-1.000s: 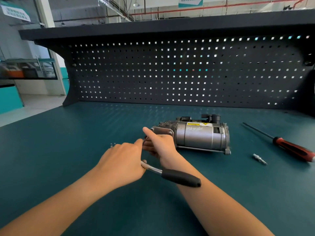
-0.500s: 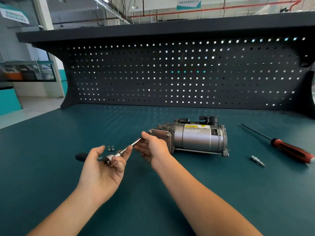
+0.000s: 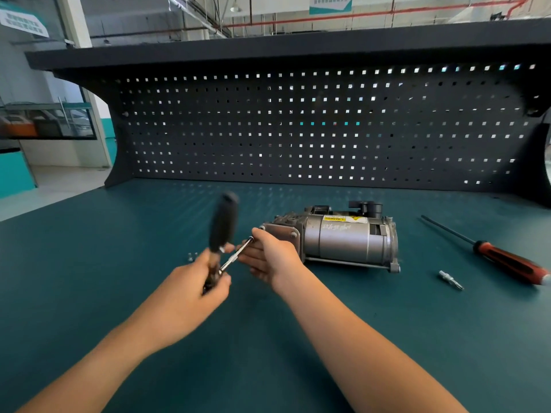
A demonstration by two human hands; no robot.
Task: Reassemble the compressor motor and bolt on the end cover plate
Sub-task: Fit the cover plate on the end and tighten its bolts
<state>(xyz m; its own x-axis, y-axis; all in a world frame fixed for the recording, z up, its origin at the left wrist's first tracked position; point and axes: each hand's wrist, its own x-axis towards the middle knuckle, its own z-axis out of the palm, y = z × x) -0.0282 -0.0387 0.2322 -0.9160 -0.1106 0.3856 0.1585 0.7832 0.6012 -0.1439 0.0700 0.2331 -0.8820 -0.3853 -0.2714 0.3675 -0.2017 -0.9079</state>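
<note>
Right now the compressor motor (image 3: pixel 343 238) lies on its side near the middle of the green surface (image 3: pixel 89 248), in front of a dark wall full of little square holes (image 3: pixel 298 129). It is grey and round like a can, with a yellow sticker on top. The end cover plate (image 3: pixel 281 232) sits on its left end, and small bolt heads show at the corners of the plate. The right hand (image 3: pixel 268 259) is just in front of that plate, touching or almost touching it, with its fingers curled around the tip of a thin silver rod (image 3: pixel 237 254). The rod runs down and to the left to the left hand (image 3: pixel 193 286). The left hand is closed around the head of a ratchet wrench (image 3: pixel 222 225), and the black handle of the wrench sticks up and looks blurry. Two tiny bolts (image 3: pixel 191 257) stand on the surface just behind the left hand. To the right of the motor, well apart from it, lies a long screwdriver (image 3: pixel 504 259) with a red and black handle. A small silver bit (image 3: pixel 450 280) lies on the surface between the motor and the screwdriver handle, nearer to the person. Both bare arms reach in from the bottom of the view.
</note>
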